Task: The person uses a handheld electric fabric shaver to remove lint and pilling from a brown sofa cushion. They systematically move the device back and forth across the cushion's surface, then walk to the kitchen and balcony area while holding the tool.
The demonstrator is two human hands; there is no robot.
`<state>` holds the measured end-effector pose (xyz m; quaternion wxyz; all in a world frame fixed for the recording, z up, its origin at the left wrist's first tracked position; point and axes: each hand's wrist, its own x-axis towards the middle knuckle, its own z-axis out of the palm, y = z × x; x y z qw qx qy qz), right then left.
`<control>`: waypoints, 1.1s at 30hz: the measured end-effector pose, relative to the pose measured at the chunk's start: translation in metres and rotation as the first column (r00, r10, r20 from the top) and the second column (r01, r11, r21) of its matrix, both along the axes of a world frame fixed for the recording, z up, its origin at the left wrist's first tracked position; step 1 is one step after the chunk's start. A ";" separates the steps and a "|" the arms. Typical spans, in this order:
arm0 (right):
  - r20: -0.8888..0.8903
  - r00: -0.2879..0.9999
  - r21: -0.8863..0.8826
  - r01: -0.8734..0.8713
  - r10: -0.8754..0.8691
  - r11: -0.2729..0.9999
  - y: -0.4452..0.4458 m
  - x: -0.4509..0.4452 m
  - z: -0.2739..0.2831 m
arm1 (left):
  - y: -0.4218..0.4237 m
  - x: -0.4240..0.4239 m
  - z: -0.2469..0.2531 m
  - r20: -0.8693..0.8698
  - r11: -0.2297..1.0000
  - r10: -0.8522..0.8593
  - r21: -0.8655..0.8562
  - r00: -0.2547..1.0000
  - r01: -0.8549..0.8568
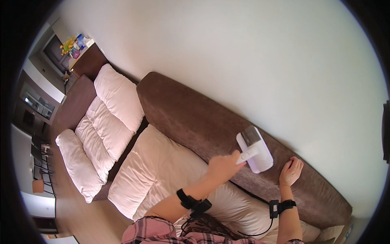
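My left hand (224,167) is closed around the handle of a white handheld mattress vacuum (263,155) with a dark translucent dust bin. The vacuum lies against the brown fabric backrest (195,113) of a sofa. To the right of it, my right hand (291,171) rests near the backrest's top edge, its fingers loosely curled and holding nothing. Below the backrest spreads a pale pink, wrinkled seat cushion (170,158). Black straps with small devices are on both forearms.
A plain wall (274,67) rises behind the backrest. At left are another puffy pale cushion section (103,125) and a brown armrest (74,103). Beyond them, a cabinet (91,61) bears a vase of yellow flowers (71,48). Chairs (38,155) stand on the far left floor.
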<state>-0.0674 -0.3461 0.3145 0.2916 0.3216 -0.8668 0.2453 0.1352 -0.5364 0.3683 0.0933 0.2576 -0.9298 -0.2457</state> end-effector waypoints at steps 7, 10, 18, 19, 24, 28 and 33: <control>0.006 1.000 0.005 0.013 -0.013 1.000 0.000 -0.001 0.001 | -0.122 0.030 0.008 0.077 0.898 0.431 -0.133 0.899 -0.419; 0.020 1.000 -0.012 -0.004 0.004 1.000 -0.004 0.001 0.000 | -0.167 0.053 -0.005 -0.073 0.847 0.501 -0.159 0.862 -0.507; 0.032 0.999 0.011 0.008 -0.008 1.000 0.000 0.000 0.000 | -0.136 0.077 -0.081 -0.282 0.779 0.623 0.307 0.729 -0.547; 0.030 1.000 0.007 -0.001 0.001 1.000 -0.001 0.001 -0.001 | -0.132 0.086 -0.099 -0.276 0.744 0.655 0.395 0.703 -0.539; 0.016 1.000 0.020 -0.008 0.007 1.000 0.002 -0.003 -0.009 | -0.110 0.123 -0.207 -0.226 0.652 0.646 0.659 0.729 -0.374; -0.005 1.000 0.046 0.013 -0.013 0.999 0.004 -0.005 -0.012 | -0.089 0.137 -0.240 -0.072 0.687 0.612 0.543 0.788 -0.483; 0.002 1.000 0.063 0.007 -0.008 0.998 0.002 -0.003 -0.012 | -0.123 0.145 -0.259 -0.403 0.653 0.728 0.654 0.555 -0.382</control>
